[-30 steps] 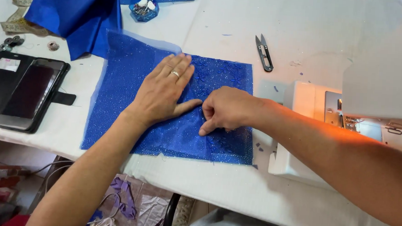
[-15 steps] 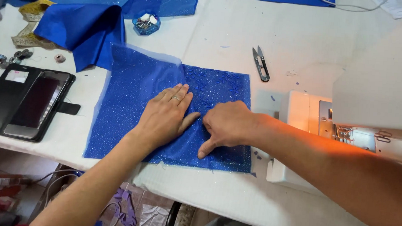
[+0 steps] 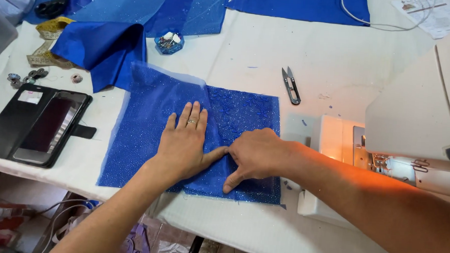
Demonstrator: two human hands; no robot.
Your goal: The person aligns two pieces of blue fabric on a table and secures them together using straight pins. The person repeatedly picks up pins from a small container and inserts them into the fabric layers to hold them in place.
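1. The left hand [image 3: 185,145] lies flat and open on the blue sequined fabric [image 3: 147,132], fingers straight and close together, a ring on one finger. It presses the cloth and grasps nothing.
2. The right hand [image 3: 254,155] is loosely curled, its fingertips pressing on the same fabric just beside the left thumb. Whether it pinches a fold, I cannot tell.
3. The fabric lies spread on the white table [image 3: 239,50], at the near edge, its right side touching the base of the white sewing machine [image 3: 415,121].
4. Thread snips [image 3: 290,86] lie behind the fabric, apart from it.
5. On the left lies a phone in an open black case [image 3: 40,127].
6. Further back are a folded blue satin cloth [image 3: 101,48], a small blue pin holder [image 3: 169,42], a yellow measuring tape [image 3: 48,30] and black scissors [image 3: 54,7].
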